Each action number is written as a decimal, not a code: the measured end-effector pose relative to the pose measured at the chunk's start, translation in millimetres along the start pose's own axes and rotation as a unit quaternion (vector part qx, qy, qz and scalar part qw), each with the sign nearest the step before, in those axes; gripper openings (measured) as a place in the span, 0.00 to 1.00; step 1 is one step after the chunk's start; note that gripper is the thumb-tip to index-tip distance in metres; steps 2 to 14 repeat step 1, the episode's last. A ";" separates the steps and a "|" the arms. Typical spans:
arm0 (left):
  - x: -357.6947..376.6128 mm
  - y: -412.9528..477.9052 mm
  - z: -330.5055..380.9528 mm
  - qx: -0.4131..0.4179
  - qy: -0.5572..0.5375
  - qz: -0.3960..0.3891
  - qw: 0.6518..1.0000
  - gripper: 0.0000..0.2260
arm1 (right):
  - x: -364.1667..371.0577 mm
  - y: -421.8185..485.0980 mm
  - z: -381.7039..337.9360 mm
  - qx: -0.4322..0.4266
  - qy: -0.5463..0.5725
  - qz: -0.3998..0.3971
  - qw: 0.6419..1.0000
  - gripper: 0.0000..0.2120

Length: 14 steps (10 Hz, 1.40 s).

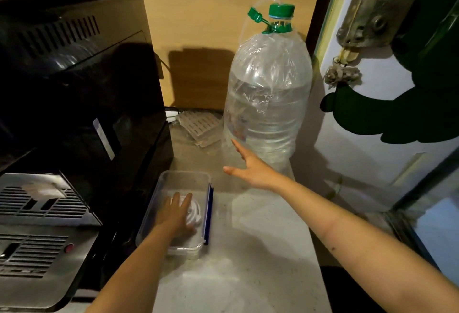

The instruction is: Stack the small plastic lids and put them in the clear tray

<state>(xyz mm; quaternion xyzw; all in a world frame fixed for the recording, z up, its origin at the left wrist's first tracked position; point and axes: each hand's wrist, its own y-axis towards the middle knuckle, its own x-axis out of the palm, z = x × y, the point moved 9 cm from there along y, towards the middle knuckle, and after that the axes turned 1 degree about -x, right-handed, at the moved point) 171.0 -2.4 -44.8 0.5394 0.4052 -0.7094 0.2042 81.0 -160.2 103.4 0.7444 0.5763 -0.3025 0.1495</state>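
A clear rectangular tray (185, 176) with a blue clip on its right side stands on the pale counter, beside the black machine. White plastic lids (195, 212) lie inside it, partly covered. My left hand (175, 213) is down in the tray, palm and fingers resting flat on the lids; I cannot tell whether it grips them. My right hand (250, 167) hovers over the counter beyond the tray, fingers spread, nothing in it, close to the base of the big water bottle.
A large clear water bottle (268, 94) with a green cap stands at the back of the counter (260, 250). A black coffee machine (74, 89) with a metal drip grate fills the left. A perforated sheet (198, 124) lies behind. A white door is on the right.
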 end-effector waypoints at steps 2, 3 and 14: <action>1.1 -1.1 -0.3 -0.005 0.012 -0.014 1.000 0.46 | -5.9 -6.0 -6.3 -0.017 0.002 0.006 1.000 0.39; 1.1 -1.1 -0.3 -0.005 0.012 -0.014 1.000 0.46 | -5.9 -6.0 -6.3 -0.017 0.002 0.006 1.000 0.39; 1.1 -1.1 -0.3 -0.005 0.012 -0.014 1.000 0.46 | -5.9 -6.0 -6.3 -0.017 0.002 0.006 1.000 0.39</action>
